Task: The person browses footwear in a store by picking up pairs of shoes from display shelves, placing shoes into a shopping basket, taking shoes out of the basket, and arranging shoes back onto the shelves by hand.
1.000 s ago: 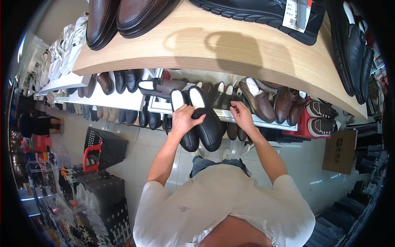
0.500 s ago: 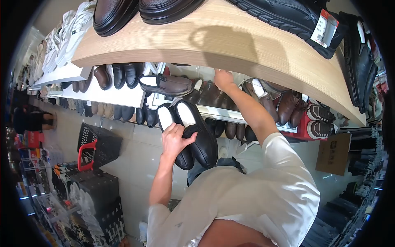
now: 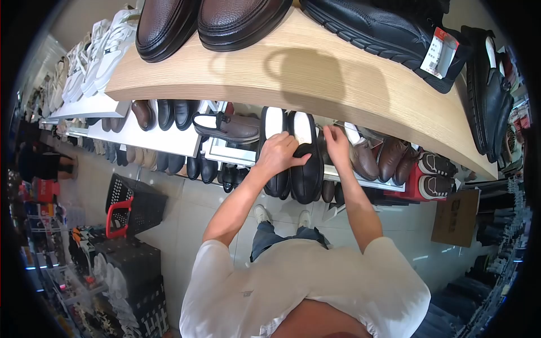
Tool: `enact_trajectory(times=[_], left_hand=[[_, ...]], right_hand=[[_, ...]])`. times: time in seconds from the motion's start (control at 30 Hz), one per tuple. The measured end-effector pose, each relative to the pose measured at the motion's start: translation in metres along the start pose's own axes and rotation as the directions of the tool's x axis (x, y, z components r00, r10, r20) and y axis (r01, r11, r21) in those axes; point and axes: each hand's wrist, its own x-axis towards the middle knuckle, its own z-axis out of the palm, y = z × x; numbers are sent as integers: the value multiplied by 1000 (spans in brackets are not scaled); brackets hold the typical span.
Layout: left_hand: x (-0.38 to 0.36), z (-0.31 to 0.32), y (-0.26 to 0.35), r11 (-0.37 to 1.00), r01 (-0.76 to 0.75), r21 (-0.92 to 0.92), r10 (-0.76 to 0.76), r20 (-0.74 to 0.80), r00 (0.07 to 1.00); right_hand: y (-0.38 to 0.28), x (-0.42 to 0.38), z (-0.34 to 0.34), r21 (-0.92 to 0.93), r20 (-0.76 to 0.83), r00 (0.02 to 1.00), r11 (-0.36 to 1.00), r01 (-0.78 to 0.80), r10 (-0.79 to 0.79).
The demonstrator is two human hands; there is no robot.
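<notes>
My left hand [image 3: 278, 153] is closed on a pair of black shoes [image 3: 306, 177] with white insoles, gripping them by their inner edges. The pair is held toes toward me, in front of the lower shelf [image 3: 231, 155] and below the wooden shelf edge. Just right of the pair is my right hand [image 3: 336, 142], its fingers bent near the shoes' heel end; whether it touches anything is unclear. A dark brown shoe [image 3: 239, 128] lies left of the pair.
A wooden shelf [image 3: 253, 70] with brown shoes [image 3: 245, 22] and black shoes overhangs the hands. Brown shoes [image 3: 390, 160] stand at the right. A black basket [image 3: 147, 204], a cardboard box [image 3: 455, 218] and a person [image 3: 45, 164] are farther off.
My left hand has carried the black pair up and to the right, over the lower shelf. My right hand has come back from under the wooden shelf, down and right, beside the pair.
</notes>
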Motion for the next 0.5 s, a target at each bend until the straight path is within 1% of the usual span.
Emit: enact_trajectory(times=[0.03, 0.1, 0.17, 0.2, 0.23, 0.27, 0.3, 0.33, 0.37, 0.4, 0.43, 0.47, 0.5], left_hand=[[9, 10, -7, 998, -44, 39, 43, 35, 998], [29, 26, -17, 989, -146, 23, 146, -16, 989], [39, 45, -34, 983, -184, 10, 185, -11, 983], [44, 52, -42, 978, -207, 1, 207, 14, 978], [48, 59, -47, 974, -226, -11, 226, 36, 973], [50, 63, -54, 985, -171, 36, 161, 199, 967], [53, 67, -60, 984, -177, 32, 167, 197, 966], [53, 70, -63, 989, -148, 18, 140, 225, 964], [50, 73, -66, 993, -117, 5, 112, 256, 960], [44, 78, -73, 998, -47, -35, 57, 330, 942], [42, 79, -74, 998, -42, -37, 52, 328, 943], [40, 79, -74, 998, -50, -22, 55, 347, 936], [38, 77, -77, 998, -61, -1, 57, 365, 929]], right_hand=[[24, -20, -3, 157, -23, 999, 987, 46, -43], [22, -61, -5, 304, 36, 999, 952, -23, 13], [27, -69, -7, 348, 262, 962, 937, -24, -72], [45, -70, 3, 165, 185, 979, 985, 52, -83], [51, -68, 8, 165, 177, 981, 985, 48, -77], [56, -60, 13, 114, 165, 983, 991, 67, -85], [55, -51, 17, 62, 154, 983, 994, 89, -98], [44, -47, 17, 73, 204, 979, 997, -1, -13], [52, -42, 22, 71, 200, 980, 997, -7, -7], [67, -32, 32, 8, 201, 978, 998, -56, 53], [83, -26, 42, -60, 204, 972, 993, -106, 116], [95, -30, 53, -34, 132, 991, 999, 21, -17], [92, -34, 56, -36, 144, 989, 999, 25, -20]])
